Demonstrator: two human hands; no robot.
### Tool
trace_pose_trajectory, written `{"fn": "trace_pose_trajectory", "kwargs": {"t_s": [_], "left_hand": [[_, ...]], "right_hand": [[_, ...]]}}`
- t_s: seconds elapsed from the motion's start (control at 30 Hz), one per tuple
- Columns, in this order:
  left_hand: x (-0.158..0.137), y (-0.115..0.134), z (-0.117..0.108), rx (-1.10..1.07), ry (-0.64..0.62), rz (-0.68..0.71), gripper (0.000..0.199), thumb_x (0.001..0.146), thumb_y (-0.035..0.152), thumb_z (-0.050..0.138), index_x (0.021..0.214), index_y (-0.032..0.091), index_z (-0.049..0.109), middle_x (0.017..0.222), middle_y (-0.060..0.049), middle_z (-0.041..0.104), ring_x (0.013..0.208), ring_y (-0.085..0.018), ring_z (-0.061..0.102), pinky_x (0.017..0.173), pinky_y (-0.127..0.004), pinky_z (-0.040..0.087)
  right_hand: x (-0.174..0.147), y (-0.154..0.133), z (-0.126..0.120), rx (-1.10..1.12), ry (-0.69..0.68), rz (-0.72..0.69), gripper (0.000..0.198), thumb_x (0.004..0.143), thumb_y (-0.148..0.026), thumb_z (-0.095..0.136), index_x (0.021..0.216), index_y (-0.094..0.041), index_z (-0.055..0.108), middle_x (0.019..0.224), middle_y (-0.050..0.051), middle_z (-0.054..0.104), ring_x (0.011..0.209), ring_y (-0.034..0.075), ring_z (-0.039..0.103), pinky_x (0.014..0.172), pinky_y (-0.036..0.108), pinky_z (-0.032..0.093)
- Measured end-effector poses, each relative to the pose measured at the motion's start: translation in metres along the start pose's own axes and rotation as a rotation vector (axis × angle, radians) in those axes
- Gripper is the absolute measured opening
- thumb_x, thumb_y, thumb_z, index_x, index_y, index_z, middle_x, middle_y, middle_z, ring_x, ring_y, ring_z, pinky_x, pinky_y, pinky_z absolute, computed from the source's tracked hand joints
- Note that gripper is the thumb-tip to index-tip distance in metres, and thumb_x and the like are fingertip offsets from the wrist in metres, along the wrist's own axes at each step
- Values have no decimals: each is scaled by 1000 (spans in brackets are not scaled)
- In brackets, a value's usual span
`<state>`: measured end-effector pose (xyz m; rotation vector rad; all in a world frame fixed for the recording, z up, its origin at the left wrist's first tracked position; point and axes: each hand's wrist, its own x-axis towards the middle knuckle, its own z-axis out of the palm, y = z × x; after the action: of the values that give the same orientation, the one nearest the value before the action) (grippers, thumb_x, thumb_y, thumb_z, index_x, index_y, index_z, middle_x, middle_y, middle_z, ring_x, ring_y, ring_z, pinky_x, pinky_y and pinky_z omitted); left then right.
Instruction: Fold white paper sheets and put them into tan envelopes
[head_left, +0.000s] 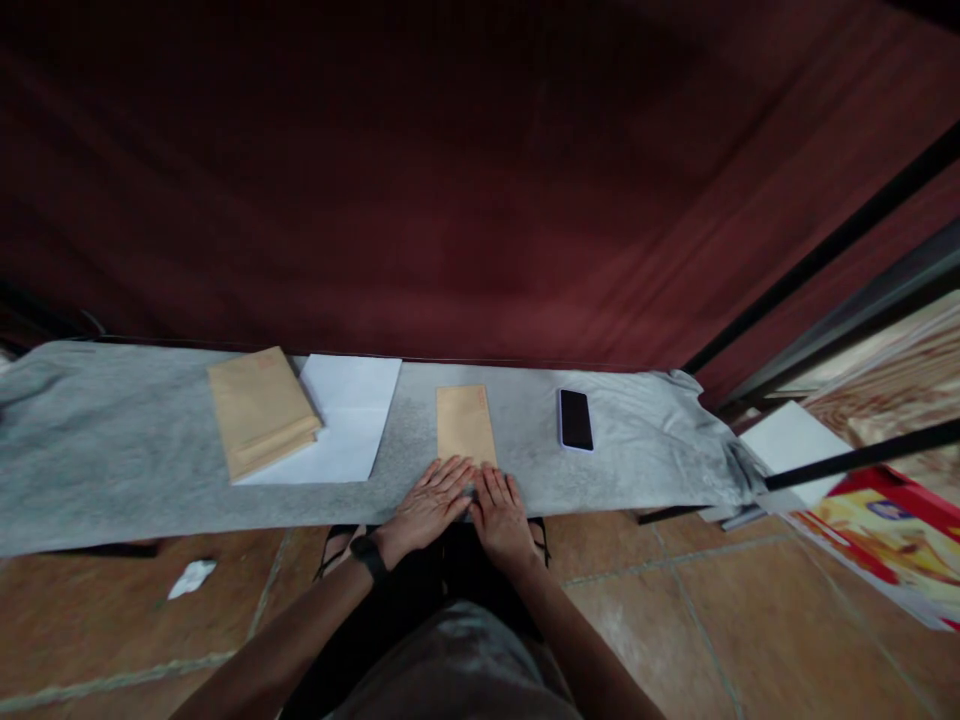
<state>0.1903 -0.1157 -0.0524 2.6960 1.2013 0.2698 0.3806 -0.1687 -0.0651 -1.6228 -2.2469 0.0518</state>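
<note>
A brown paper envelope [465, 422] with small red print near its far right corner lies flat on the grey cloth in front of me. Both hands rest on its near end, side by side. My left hand [429, 502] lies flat with fingers stretched out, a dark band on its wrist. Close against it, my right hand [501, 515] is also flat, its fingers pointing away from me. The fingers cover the envelope's near edge. Neither hand grips anything.
On the left, a stack of brown envelopes [262, 410] partly covers white paper sheets [349, 415]. A phone [576, 420] lies to the right on the cloth-covered bench [637, 470]. Behind hangs a dark red curtain [465, 230]. A red and yellow box [892, 530] stands at far right.
</note>
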Motion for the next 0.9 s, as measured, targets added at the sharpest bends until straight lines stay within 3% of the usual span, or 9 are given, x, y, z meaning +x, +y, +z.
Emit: {"fn": "trace_pose_trajectory", "kwargs": {"t_s": [0.2, 0.4, 0.67, 0.8, 0.9], "left_hand": [[-19, 11, 1, 47, 60, -19, 58, 102, 46, 35, 154, 20, 36, 159, -7, 39, 148, -19, 33, 123, -40, 23], [-20, 8, 13, 100, 149, -1, 58, 102, 46, 36, 153, 19, 37, 156, -9, 42, 146, -22, 38, 121, -43, 29], [-20, 7, 16, 111, 204, 24, 60, 101, 43, 40, 155, 17, 34, 157, -11, 42, 146, -25, 38, 121, -46, 30], [-22, 4, 16, 55, 268, -12, 62, 102, 40, 36, 158, 17, 25, 159, -11, 39, 146, -24, 37, 118, -44, 36], [-22, 1, 19, 27, 312, -63, 62, 103, 40, 34, 158, 16, 24, 157, -14, 40, 144, -25, 41, 114, -44, 41]], "right_hand": [[4, 9, -5, 76, 30, 138, 46, 102, -25, 40, 145, -14, 49, 149, 14, 52, 137, 24, 46, 115, 43, 34], [41, 9, -15, 276, 7, 486, 35, 95, -13, 45, 126, -8, 63, 118, 16, 68, 110, 23, 61, 97, 34, 45], [60, 12, -11, 470, 29, 647, 20, 88, -11, 52, 95, -12, 71, 89, 7, 72, 82, 18, 66, 77, 26, 48], [59, 34, -18, 647, 55, 703, 23, 91, -16, 46, 95, -13, 69, 66, 2, 67, 58, 15, 61, 56, 24, 47], [54, 63, -27, 721, 144, 780, 28, 94, -19, 40, 100, -11, 66, 63, 2, 64, 53, 15, 59, 50, 23, 46]]}}
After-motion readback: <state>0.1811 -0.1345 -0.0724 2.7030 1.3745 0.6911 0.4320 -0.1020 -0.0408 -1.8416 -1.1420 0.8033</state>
